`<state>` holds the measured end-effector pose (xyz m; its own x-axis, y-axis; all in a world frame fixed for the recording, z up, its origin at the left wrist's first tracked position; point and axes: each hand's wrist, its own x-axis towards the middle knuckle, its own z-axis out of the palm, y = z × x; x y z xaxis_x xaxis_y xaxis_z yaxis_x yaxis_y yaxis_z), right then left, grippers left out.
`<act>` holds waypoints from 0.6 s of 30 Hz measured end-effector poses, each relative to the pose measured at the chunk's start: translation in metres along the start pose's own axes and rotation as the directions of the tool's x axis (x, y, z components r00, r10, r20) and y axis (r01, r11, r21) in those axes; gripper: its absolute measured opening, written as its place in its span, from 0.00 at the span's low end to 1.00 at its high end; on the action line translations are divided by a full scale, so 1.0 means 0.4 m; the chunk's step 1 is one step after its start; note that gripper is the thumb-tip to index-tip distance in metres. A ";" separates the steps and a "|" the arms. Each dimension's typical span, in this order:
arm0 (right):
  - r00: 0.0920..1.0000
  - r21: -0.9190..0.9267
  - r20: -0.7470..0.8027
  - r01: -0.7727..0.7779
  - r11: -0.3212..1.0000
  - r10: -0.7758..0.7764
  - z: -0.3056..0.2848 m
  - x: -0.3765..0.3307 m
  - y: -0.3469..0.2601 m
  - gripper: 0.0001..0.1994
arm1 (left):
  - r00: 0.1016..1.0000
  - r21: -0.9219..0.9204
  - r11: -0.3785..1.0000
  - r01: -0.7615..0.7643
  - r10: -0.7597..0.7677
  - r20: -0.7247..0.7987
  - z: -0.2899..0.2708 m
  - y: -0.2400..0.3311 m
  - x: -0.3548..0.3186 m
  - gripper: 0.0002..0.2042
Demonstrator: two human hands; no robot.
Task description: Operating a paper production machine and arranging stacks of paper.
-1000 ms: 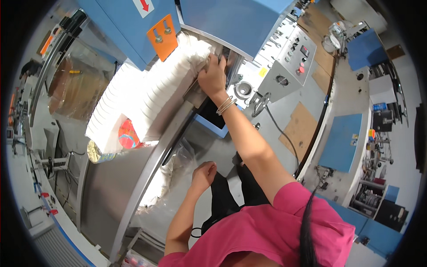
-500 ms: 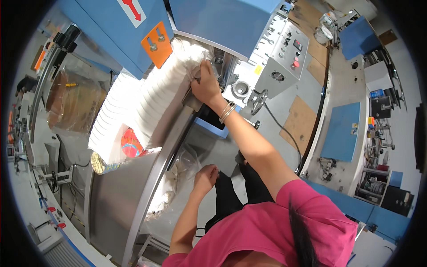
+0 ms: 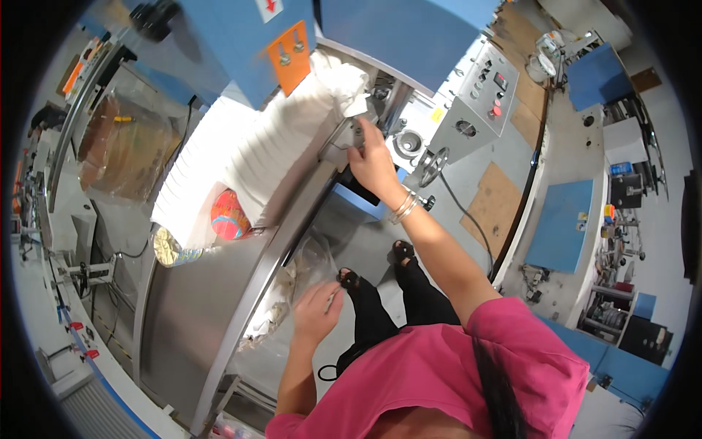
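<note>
My right hand (image 3: 374,165) reaches up to the machine's edge. Its fingertips rest on a small metal part (image 3: 338,150) at the near end of a long stack of white folded sheets (image 3: 248,157); I cannot tell whether they grip it. Bangles sit on that wrist. My left hand (image 3: 319,310) hangs lower, fingers loosely apart and holding nothing, beside a clear plastic bag (image 3: 303,267) with white scraps that hangs at the steel table's rim (image 3: 252,293).
A round red-orange pack (image 3: 229,215) and a small foil-wrapped pack (image 3: 170,249) lie by the stack. A grey control panel (image 3: 475,110) and a handwheel (image 3: 433,165) stand right of my hand. Blue machine housings (image 3: 409,29) loom above, with an orange plate (image 3: 288,53).
My right hand has slid off the end of the white stack and down to the metal part at the machine's edge. My left hand stays low by the plastic bag.
</note>
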<state>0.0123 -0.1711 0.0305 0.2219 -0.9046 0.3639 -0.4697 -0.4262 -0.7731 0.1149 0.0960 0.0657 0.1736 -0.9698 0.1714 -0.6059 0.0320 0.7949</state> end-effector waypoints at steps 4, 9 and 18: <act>0.993 -0.002 0.045 -0.110 0.994 0.110 -0.016 -0.007 -0.039 0.27 | 0.927 0.182 0.983 0.017 0.053 -0.372 -0.148 -0.004 -0.045 0.03; 0.980 0.020 0.110 -0.169 0.985 0.166 -0.011 -0.018 -0.067 0.10 | 0.792 0.297 0.852 0.431 -0.199 -0.578 -0.283 -0.123 -0.161 0.03; 0.779 -0.118 0.358 -0.509 0.852 0.515 0.016 0.009 -0.142 0.14 | 0.602 0.201 0.672 0.713 -0.439 -0.667 -0.361 -0.215 -0.201 0.05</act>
<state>0.0451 -0.1501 0.0724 0.2367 -0.9240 -0.3003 -0.6139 0.0973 -0.7833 0.2651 0.2061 0.0675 0.8882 -0.4368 0.1422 -0.4396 -0.7184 0.5392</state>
